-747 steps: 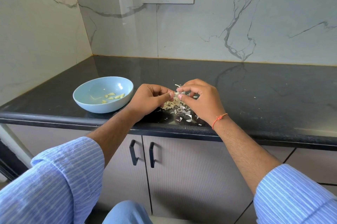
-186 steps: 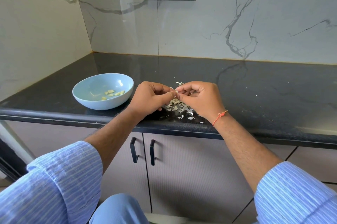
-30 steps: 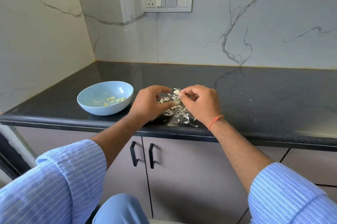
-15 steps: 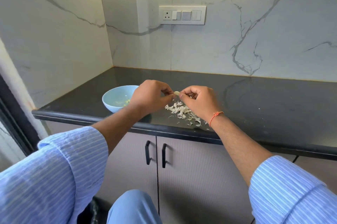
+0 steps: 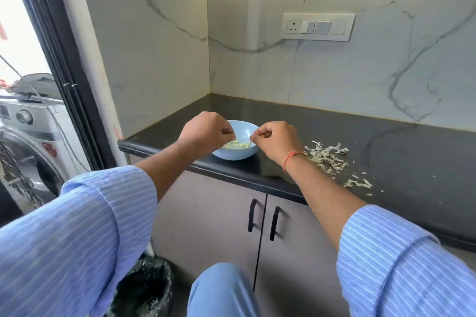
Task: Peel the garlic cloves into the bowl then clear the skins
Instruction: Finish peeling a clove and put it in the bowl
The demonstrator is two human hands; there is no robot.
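Both hands have swung away from the skin pile and are now hovering over the bowl [image 5: 238, 155], where half a second ago they were working right above the scraps. Left hand [image 5: 204, 133] is hanging over the bowl's near-left rim, fingers curling in tight, and its grip seems to be pinching something tiny, though whether that is a clove or a scrap of skin is too small to tell. Right hand [image 5: 277, 140] is floating over the opposite rim, thumb and forefinger pressing together on a thin pale sliver that is sticking up from the fingertips [image 5: 253, 135]. An orange thread [image 5: 292, 157] is circling that wrist.

Directly beneath and between the two grips, peeled cloves [image 5: 238, 145] are lying in the bottom of the pale blue bowl, which is sitting near the front edge of the black desk [image 5: 386, 141]. Off to the right of the right grip, well apart from the bowl, the garlic skins [image 5: 327, 157] are spreading in a loose heap across the desk, with smaller flakes trailing toward the front edge.

Below the left forearm, a bin [image 5: 144, 288] lined with a dark bag is standing on the floor beside the cabinet doors [image 5: 231, 213]. Behind the hands, a switch panel [image 5: 318, 26] is sitting on the marble wall. Far beyond the left grip, a washing machine [image 5: 31, 131] is showing through a doorway.
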